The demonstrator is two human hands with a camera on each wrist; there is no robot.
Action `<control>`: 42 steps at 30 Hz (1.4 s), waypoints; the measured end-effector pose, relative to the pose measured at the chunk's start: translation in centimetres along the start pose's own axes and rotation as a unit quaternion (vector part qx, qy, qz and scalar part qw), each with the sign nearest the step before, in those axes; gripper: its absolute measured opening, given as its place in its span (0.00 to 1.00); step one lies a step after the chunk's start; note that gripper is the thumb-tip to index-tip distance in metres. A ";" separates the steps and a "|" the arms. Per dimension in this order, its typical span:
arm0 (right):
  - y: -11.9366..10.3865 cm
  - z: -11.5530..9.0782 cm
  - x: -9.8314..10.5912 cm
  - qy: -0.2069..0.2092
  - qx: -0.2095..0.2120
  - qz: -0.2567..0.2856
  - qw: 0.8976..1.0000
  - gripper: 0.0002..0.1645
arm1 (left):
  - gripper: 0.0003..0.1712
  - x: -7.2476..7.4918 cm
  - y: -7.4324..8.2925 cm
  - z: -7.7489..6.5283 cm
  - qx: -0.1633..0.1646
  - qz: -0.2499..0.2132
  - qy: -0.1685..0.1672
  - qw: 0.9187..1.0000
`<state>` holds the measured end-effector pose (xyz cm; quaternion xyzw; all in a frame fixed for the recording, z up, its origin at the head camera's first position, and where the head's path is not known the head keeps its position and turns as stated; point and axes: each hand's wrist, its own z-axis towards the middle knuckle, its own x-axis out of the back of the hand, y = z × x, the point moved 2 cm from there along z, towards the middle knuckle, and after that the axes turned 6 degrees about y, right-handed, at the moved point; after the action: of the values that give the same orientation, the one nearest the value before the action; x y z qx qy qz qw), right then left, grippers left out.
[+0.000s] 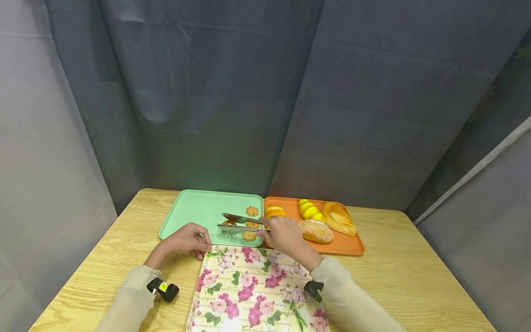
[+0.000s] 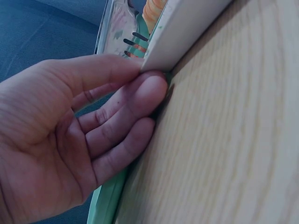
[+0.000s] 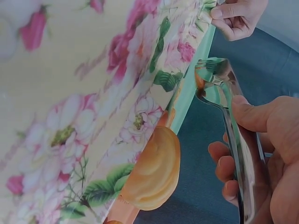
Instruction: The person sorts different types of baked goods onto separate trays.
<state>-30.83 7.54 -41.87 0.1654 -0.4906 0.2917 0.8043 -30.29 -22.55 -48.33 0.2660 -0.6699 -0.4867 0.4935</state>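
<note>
My left hand (image 1: 188,240) pinches the far left corner of a floral tray (image 1: 249,286) between thumb and fingers; the left wrist view shows the tray's pale edge (image 2: 175,42) at the fingertips. My right hand (image 1: 286,235) grips metal tongs (image 1: 242,218), which reach left over the green tray (image 1: 195,212). Their two arms stand apart, one end slotted like a fork in the right wrist view. A dark-centred ring cookie (image 1: 229,223) lies around the tong ends; whether they touch it I cannot tell. Beside it are a star-shaped cookie (image 1: 251,211) and a round cookie (image 1: 249,236).
An orange tray (image 1: 344,246) adjoins the green one on the right. It bears a seeded bread roll (image 1: 316,231), a yellow striped bread (image 1: 310,210), a flat golden bread (image 1: 339,218) and an orange striped bun (image 1: 274,211). Grey curtains (image 1: 207,92) hang behind the wooden table (image 1: 415,276).
</note>
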 end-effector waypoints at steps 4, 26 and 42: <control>0.1 0.0 0.0 0.006 -0.002 0.010 1.000 0.23 | 0.08 0.0 0.0 0.0 0.003 -0.001 0.001 1.000; 1.8 -1.1 1.7 -0.022 -0.023 0.061 0.998 0.30 | 0.08 0.0 0.3 -0.2 0.011 -0.005 0.002 1.000; 7.9 -5.2 4.3 -0.051 -0.022 0.160 0.986 0.29 | 0.07 -0.2 0.3 -0.2 0.003 0.006 0.004 1.000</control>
<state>-30.72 17.91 -40.64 0.0821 -0.5575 0.3971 0.7244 -29.98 -22.37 -48.17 0.2657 -0.6712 -0.4804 0.4981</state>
